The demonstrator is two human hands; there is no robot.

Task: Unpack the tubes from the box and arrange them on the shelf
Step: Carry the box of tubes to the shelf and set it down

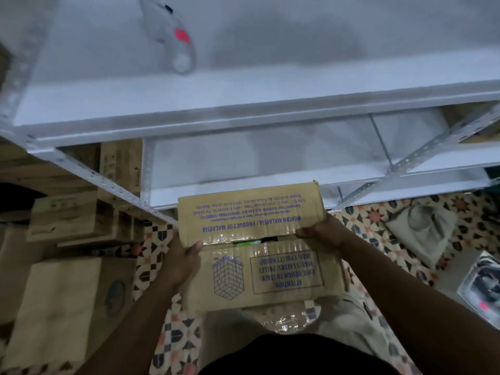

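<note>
A brown cardboard box point(273, 272) with blue print stands on the patterned floor in front of me. Its far top flap point(249, 215) is tilted up a little. My left hand point(181, 262) grips the flap's near left corner and my right hand point(322, 228) grips its near right corner. In the narrow gap under the flap a bit of green and white shows; the tubes themselves are hidden. A white metal shelf point(189, 104) stretches across above the box, with a lower white shelf point(243, 169) behind it.
A white and grey handheld tool with a pink spot point(173, 33) lies on the upper shelf at the left. Several cardboard boxes point(67, 220) are stacked at the left. A grey cloth bundle point(424, 226) and a printed packet point(484, 282) lie on the floor at the right.
</note>
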